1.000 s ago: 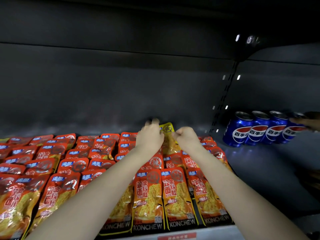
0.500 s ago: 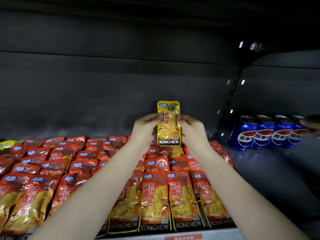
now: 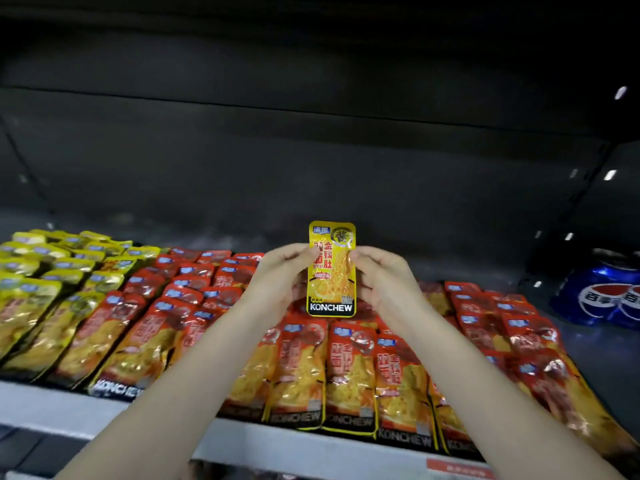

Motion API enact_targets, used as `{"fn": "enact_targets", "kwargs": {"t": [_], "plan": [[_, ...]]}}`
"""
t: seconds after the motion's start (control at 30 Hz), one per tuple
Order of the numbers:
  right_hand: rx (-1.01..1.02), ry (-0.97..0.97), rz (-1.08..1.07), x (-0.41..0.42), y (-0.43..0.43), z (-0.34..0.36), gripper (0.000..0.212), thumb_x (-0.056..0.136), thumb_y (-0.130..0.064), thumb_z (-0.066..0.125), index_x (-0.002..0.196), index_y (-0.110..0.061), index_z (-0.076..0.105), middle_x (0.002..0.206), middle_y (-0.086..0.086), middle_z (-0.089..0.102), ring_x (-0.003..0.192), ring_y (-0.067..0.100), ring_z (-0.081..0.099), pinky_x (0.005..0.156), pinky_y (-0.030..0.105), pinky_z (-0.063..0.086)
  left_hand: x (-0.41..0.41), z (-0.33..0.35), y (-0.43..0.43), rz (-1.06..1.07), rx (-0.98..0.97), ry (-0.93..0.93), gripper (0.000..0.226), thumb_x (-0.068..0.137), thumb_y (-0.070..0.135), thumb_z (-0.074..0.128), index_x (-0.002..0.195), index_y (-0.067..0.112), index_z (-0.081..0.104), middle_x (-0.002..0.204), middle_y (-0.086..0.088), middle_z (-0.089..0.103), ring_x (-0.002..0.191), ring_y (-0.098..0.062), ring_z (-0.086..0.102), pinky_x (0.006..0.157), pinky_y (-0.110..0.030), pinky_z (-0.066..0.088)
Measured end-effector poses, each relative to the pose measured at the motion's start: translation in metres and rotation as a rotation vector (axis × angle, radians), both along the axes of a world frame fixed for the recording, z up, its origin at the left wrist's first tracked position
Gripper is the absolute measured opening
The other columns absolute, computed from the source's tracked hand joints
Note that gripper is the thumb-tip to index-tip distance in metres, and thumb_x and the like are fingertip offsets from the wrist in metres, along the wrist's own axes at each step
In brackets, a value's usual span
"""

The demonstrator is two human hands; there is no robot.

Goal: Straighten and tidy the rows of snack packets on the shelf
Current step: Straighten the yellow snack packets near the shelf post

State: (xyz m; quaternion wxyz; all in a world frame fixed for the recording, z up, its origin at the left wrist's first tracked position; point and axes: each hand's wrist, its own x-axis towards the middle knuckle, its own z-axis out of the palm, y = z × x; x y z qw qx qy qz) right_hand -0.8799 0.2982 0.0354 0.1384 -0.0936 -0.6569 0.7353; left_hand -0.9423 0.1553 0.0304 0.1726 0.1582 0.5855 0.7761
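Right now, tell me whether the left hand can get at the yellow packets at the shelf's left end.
Probably yes: nothing stands between the left hand and the yellow rows, though it is pinching the held yellow packet.

There were one lifted yellow foil snack packet [image 3: 331, 268], two bare hands [image 3: 280, 277], two blue metal cans [image 3: 601, 294], and countless red foil packets [image 3: 349, 372].

Dim light is coming from the front, glare is bouncing off the red packets [image 3: 349, 368], and the frame's edges are blurring and bending.
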Motion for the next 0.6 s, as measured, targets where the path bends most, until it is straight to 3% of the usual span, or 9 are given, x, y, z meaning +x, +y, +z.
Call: {"fn": "enact_targets", "kwargs": {"t": [0.17,0.43,0.6], "plan": [[-0.024,-0.034,0.050,-0.022,-0.061,-0.001,0.018,0.097,-0.009,0.051,0.091,-0.009,0.068,0.091,0.012,0.072,0.085,0.022,0.070,0.075,0.037,0.058,-0.016,-0.003,-0.062,0.046,-0.018,-0.016,0.012,0.091,0.016,0.058,0.091,0.011,0.068,0.085,-0.006,0.072,0.075,-0.017,0.069,0.060,-0.028,0.054],[-0.057,-0.056,0.008,-0.057,-0.157,0.003,0.017,0.096,-0.008,0.052,0.089,-0.010,0.067,0.089,0.011,0.072,0.081,0.020,0.070,0.068,0.031,0.059,-0.050,0.000,-0.157,0.045,-0.006,-0.048,0.011,0.090,0.014,0.060,0.085,0.012,0.069,0.079,-0.003,0.072,0.069,-0.015,0.068,0.059,-0.027,0.054],[-0.105,-0.041,-0.009,-0.076,-0.210,0.004,0.018,0.096,-0.008,0.052,0.086,-0.011,0.067,0.077,0.005,0.074,0.073,0.015,0.071,0.062,0.029,0.056,-0.073,0.002,-0.209,0.016,-0.028,-0.040,0.013,0.091,0.016,0.060,0.092,0.008,0.070,0.089,-0.009,0.072,0.078,-0.020,0.069,0.067,-0.031,0.056]]}}
